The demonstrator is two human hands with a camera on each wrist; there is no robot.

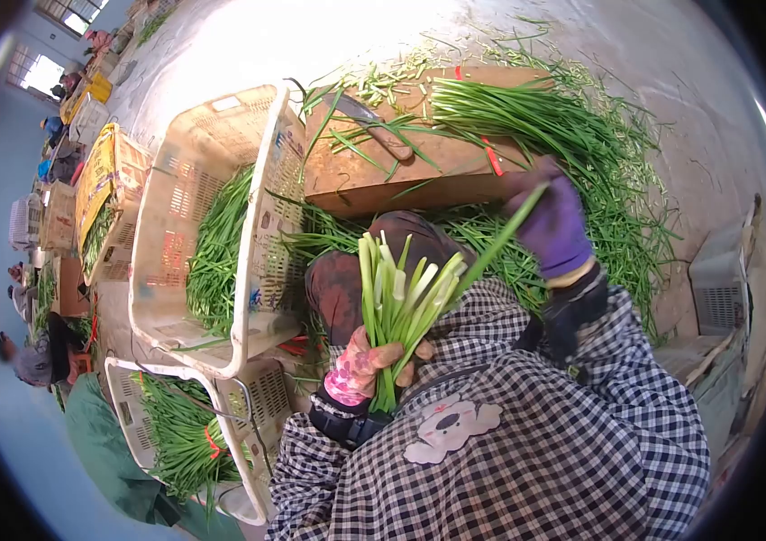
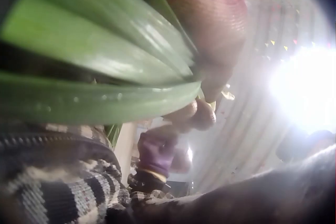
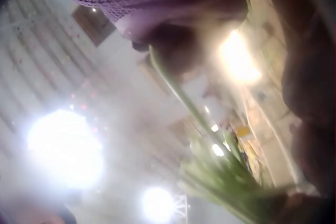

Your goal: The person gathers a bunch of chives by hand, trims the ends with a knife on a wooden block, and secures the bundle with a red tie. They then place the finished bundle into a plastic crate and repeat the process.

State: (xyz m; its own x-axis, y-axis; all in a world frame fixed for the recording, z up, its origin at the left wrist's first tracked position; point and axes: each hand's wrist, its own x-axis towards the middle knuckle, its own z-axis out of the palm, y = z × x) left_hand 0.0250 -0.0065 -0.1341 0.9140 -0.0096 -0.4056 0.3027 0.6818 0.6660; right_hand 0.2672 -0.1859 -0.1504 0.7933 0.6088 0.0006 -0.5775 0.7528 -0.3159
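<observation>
My left hand [image 1: 358, 368], in a pink patterned glove with bare fingertips, grips a bunch of garlic chives [image 1: 405, 293] in front of my chest. The pale cut ends fan upward and the green leaves run down below the fist. To the right, my right hand [image 1: 552, 225] in a purple glove pinches one long green stalk [image 1: 500, 236], which slants down to the bunch. The right wrist view shows this stalk [image 3: 181, 95] coming out from under the glove. Broad leaves [image 2: 100, 45] fill much of the left wrist view, beside the left fingers.
A wooden block [image 1: 356, 171] ahead carries a knife [image 1: 374, 124], trimmings and a pile of chives [image 1: 514, 108]. Red bands lie by that pile. Two plastic crates [image 1: 243, 243] with chives stand at left. Loose chives [image 1: 617, 225] cover the floor at right. Several people sit far left.
</observation>
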